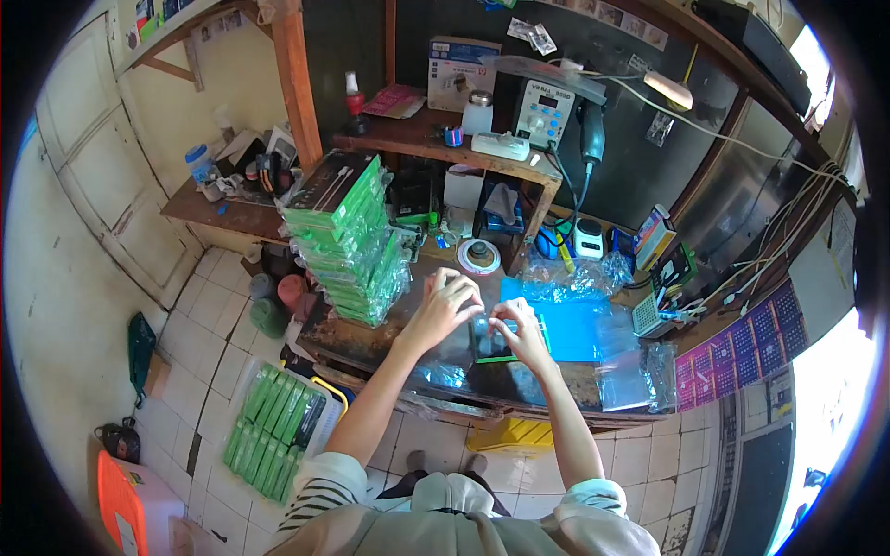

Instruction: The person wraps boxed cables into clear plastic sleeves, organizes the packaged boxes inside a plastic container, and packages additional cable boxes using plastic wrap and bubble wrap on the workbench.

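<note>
My left hand is raised above the workbench, fingers curled in toward the thumb. Close by on its right, my right hand has thumb and forefinger pinched together. Anything held in either pinch is too small or too clear to make out. Beneath my right hand lies a flat black box with a green edge, partly covered by the hand. A blue mat spreads to the right of it. Left of my hands rises a tall stack of green and black boxes in clear plastic.
A tape roll sits behind my hands. Clear plastic wrap and plastic sleeves lie on the right. A hot-air station stands on the shelf. On the floor, a crate holds several green boxes.
</note>
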The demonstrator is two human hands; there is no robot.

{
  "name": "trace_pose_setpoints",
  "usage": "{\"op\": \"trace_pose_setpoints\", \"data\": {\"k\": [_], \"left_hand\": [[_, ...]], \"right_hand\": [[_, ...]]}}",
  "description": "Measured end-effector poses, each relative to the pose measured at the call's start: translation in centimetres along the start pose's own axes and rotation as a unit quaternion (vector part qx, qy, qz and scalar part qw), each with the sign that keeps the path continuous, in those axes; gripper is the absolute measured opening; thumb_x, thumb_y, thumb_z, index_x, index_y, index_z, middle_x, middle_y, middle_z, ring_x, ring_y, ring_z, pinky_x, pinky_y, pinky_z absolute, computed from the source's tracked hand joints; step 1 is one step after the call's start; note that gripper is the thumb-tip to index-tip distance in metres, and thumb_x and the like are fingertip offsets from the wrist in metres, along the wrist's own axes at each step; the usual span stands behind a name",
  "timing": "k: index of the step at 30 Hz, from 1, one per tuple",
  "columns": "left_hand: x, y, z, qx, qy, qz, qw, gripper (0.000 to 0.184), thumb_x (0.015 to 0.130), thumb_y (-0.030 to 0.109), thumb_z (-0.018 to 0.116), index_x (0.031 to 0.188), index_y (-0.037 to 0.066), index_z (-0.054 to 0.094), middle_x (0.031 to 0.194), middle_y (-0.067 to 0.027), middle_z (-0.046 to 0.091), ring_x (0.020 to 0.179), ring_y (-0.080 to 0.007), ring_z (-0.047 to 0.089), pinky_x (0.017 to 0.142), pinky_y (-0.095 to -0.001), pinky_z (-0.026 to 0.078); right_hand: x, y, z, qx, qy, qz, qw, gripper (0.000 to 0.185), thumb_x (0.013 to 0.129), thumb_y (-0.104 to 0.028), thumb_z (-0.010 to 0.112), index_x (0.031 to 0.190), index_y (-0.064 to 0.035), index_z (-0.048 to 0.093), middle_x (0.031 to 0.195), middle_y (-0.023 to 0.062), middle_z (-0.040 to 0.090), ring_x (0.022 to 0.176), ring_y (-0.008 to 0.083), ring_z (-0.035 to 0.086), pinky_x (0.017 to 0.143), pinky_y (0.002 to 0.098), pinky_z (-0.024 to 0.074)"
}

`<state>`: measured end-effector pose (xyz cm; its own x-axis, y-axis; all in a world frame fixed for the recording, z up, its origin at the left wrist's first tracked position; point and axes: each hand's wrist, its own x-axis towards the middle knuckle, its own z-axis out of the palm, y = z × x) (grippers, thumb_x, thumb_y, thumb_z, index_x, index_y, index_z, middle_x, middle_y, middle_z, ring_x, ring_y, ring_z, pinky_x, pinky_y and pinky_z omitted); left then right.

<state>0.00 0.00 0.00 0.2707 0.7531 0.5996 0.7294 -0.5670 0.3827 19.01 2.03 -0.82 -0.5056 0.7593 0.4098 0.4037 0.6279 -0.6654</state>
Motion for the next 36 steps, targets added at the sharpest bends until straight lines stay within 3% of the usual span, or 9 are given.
{"op": "trace_pose_setpoints", "data": {"k": [3,9,13,17,19,21,29,33,36], "left_hand": [[0.7,1.5,-1.1,-0.032,0.021,-0.014,0.999,0.022,0.069,0.024,0.065,0.088,0.014,0.057,0.092,0.0044,0.055,0.098,-0.0188,0.042,0.087,-0.0385,0.027],[1.9,3.1,-2.3,0.046,-0.070,0.039,0.996,0.020,0.068,0.028,0.066,0.082,0.015,0.060,0.080,0.0046,0.056,0.088,-0.0156,0.045,0.083,-0.0348,0.028],[1.6,3.3,-3.2,0.084,-0.046,0.047,0.994,0.017,0.068,0.027,0.065,0.078,0.014,0.060,0.076,0.0043,0.056,0.085,-0.0161,0.045,0.080,-0.0326,0.030],[0.6,3.7,-3.0,0.113,-0.019,0.034,0.993,0.021,0.070,0.025,0.063,0.088,0.015,0.060,0.089,0.0042,0.055,0.093,-0.0176,0.044,0.084,-0.0348,0.032],[0.9,6.1,-3.3,0.089,-0.007,0.008,0.996,0.035,0.069,0.024,0.065,0.103,0.019,0.057,0.105,0.0036,0.052,0.100,-0.0188,0.041,0.088,-0.0361,0.029],[1.1,7.2,-3.4,0.102,-0.031,0.068,0.992,0.035,0.069,0.026,0.065,0.101,0.018,0.057,0.100,0.0037,0.054,0.100,-0.0180,0.042,0.088,-0.0354,0.028],[0.3,5.6,-3.3,0.107,-0.091,0.076,0.987,0.017,0.069,0.029,0.065,0.076,0.014,0.060,0.075,0.0035,0.057,0.083,-0.0150,0.047,0.080,-0.0341,0.029],[-0.7,4.5,-2.9,0.053,-0.063,0.047,0.995,0.016,0.074,0.027,0.061,0.080,0.012,0.059,0.079,0.0014,0.056,0.084,-0.0167,0.047,0.075,-0.0325,0.034],[-1.4,4.2,-2.0,0.023,-0.068,0.028,0.997,0.011,0.080,0.019,0.055,0.085,0.009,0.055,0.083,-0.0035,0.051,0.084,-0.0216,0.046,0.075,-0.0323,0.037]], "right_hand": [[-0.2,0.2,-0.7,0.015,-0.005,-0.010,1.000,0.009,0.075,-0.011,0.061,0.081,-0.0057,0.056,0.078,0.0070,0.055,0.080,0.0228,0.049,0.070,0.0340,0.0402],[-0.9,1.0,-2.4,0.010,-0.034,-0.064,0.997,0.011,0.076,-0.008,0.060,0.085,-0.0052,0.054,0.077,0.0073,0.054,0.078,0.0225,0.050,0.067,0.0316,0.0413],[-1.3,1.9,-3.8,-0.030,-0.078,-0.081,0.993,0.014,0.081,-0.021,0.057,0.092,-0.0132,0.054,0.074,0.0015,0.053,0.084,0.0195,0.047,0.083,0.0340,0.0295],[-2.3,1.4,-4.7,-0.073,-0.107,-0.082,0.988,0.012,0.079,-0.023,0.058,0.087,-0.0148,0.060,0.076,0.0006,0.054,0.087,0.0184,0.046,0.085,0.0342,0.0300],[-2.3,0.3,-4.9,-0.062,-0.097,-0.092,0.989,0.009,0.076,-0.019,0.060,0.085,-0.0159,0.062,0.081,0.0013,0.054,0.088,0.0196,0.045,0.084,0.0353,0.0309],[-2.2,-0.2,-4.7,-0.092,-0.073,-0.127,0.985,0.012,0.073,-0.015,0.062,0.085,-0.0171,0.062,0.084,0.0025,0.054,0.089,0.0210,0.045,0.083,0.0365,0.0317],[-2.3,0.0,-5.5,-0.106,-0.097,-0.122,0.982,0.015,0.072,-0.013,0.063,0.087,-0.0168,0.060,0.083,0.0027,0.055,0.090,0.0207,0.046,0.084,0.0364,0.0327],[-2.0,0.9,-5.3,0.086,-0.113,0.012,0.990,0.011,0.078,-0.016,0.059,0.085,-0.0076,0.062,0.087,0.0042,0.058,0.083,0.0206,0.051,0.078,0.0317,0.0398],[-1.8,2.0,-4.5,0.200,-0.070,-0.004,0.977,0.015,0.078,-0.014,0.058,0.091,-0.0070,0.062,0.095,0.0073,0.058,0.086,0.0216,0.053,0.080,0.0318,0.0421]]}}
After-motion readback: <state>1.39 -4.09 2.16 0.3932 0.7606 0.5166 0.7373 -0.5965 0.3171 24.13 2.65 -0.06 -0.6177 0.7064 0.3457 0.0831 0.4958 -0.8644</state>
